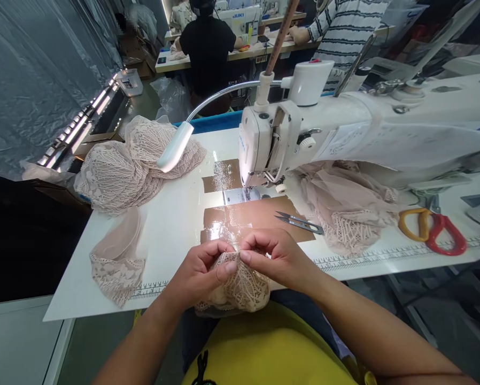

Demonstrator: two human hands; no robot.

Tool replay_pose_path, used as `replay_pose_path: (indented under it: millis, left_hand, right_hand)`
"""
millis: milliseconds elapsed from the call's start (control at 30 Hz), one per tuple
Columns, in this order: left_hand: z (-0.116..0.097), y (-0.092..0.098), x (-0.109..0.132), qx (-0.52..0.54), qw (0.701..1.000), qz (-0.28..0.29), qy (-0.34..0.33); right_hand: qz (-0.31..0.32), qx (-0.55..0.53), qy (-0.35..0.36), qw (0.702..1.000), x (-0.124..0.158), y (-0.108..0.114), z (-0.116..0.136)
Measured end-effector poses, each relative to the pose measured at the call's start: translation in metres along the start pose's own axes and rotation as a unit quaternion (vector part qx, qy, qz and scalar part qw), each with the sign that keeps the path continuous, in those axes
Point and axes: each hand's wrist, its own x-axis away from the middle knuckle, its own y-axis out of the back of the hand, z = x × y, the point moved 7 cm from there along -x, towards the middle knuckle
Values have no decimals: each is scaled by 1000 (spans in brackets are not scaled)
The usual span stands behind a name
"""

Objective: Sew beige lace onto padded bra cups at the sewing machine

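A beige lace piece [246, 286] hangs over the table's front edge, pinched at its upper edge between both hands. My left hand [202, 270] closes thumb and fingers on the lace from the left. From the right, my right hand [278, 256] pinches the same edge, the fingertips of both hands almost touching. Just beyond the hands lie thread snips [299, 222] on brown tape [256, 214]. The white sewing machine [260, 144] stands behind, its needle area above a metal plate [238, 196].
Lace cups [115, 166] are heaped at the left, with a single lace piece [117, 262] in front. More lace and mesh [340, 203] lies under the machine arm. Red and yellow handled scissors [444, 235] rest at right. A lamp [176, 147] overhangs the table. Two people sit at machines behind.
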Motion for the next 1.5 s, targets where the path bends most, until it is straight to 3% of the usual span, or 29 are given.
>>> replay_pose_path:
  millis: [200,300,367,433,500,533,600,667,700,767,867,967,1100,1167,1233,1300,1400,1500]
  left_hand:
    - [19,2,-12,146,986,-73,47]
    - [9,32,-6,151,972,-172,47]
    - [-13,66,6,89,957,-275,5]
    - [-41,96,18,-14,922,-383,-52]
    - [-65,106,18,-180,876,-436,-98]
    - [-74,101,9,-279,853,-425,-118]
    - [-75,70,-26,-480,798,-331,-153]
    - [-58,29,-66,-627,729,-209,-180]
    - [-43,11,-85,-688,691,-157,-156]
    - [-22,-15,-108,-711,679,-113,-146]
    - [-8,-40,-114,-719,675,-77,-144]
    - [-15,-41,-101,-711,690,-45,-128]
    - [-24,-30,-89,-564,816,110,-57]
    - [-30,-24,-91,-500,854,123,-73]
    - [-35,-16,-97,-506,849,69,-136]
    - [-31,-12,-102,-548,815,22,-189]
    - [-16,-9,-107,-601,773,12,-205]
    - [-10,-5,-112,-624,753,12,-207]
  right_hand:
    - [8,-39,-22,999,-7,1,-11]
    - [-20,-44,-42,998,-8,18,-23]
    - [-55,-13,-51,997,-4,38,-31]
    - [-84,30,-68,994,3,59,-40]
    - [-103,56,-82,990,10,75,-47]
    - [-107,68,-86,988,11,81,-48]
    - [-105,102,-98,984,9,88,-46]
    - [-90,157,-111,977,1,89,-41]
    - [-78,191,-114,972,-5,88,-37]
    - [-51,260,-99,959,-19,84,-32]
    - [-2,350,-46,935,-34,72,-32]
    - [42,420,-20,906,-39,58,-44]
    - [65,515,-13,854,-36,48,-55]
    - [63,544,-10,837,-35,46,-55]
    - [57,562,-16,825,-35,46,-55]
    - [55,574,-23,816,-35,47,-55]
    - [54,580,-31,812,-38,47,-54]
    - [53,576,-43,815,-42,49,-54]
